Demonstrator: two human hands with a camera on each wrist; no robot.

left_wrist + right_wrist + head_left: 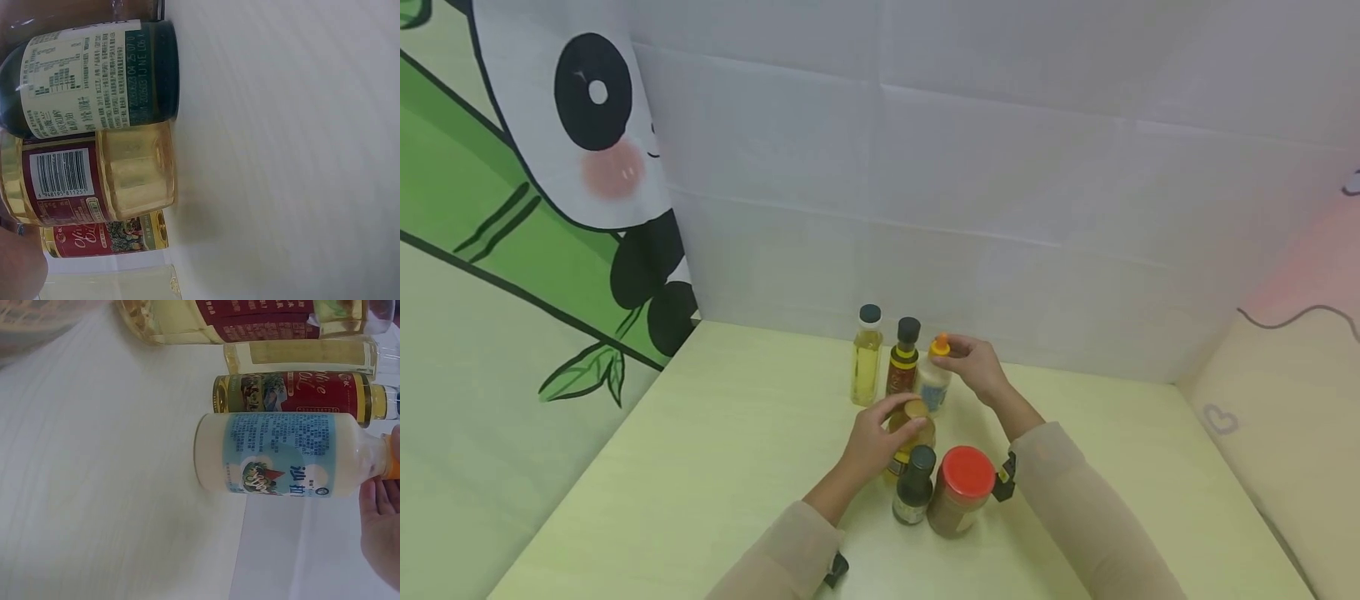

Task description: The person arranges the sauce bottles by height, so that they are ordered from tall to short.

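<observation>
Nearest the camera, my beige sleeves (775, 557) reach over the worktop (737, 433). My left hand (868, 437) grips the top of a wide yellow-oil bottle (901, 465); my right hand (977, 368) pinches the orange cap (939, 344) of an upright salad-dressing bottle (933, 385), just beside the olive oil bottle (902, 377). A red-lidded jar (957, 500) and a small dark bottle (913, 492) stand nearer me.

At my left wrist, the dark bottle's printed label (75, 81) comes before the wide bottle's barcode (61, 173).

At my right wrist, the dressing's blue label (281, 453) shows, my fingers at its cap.
</observation>
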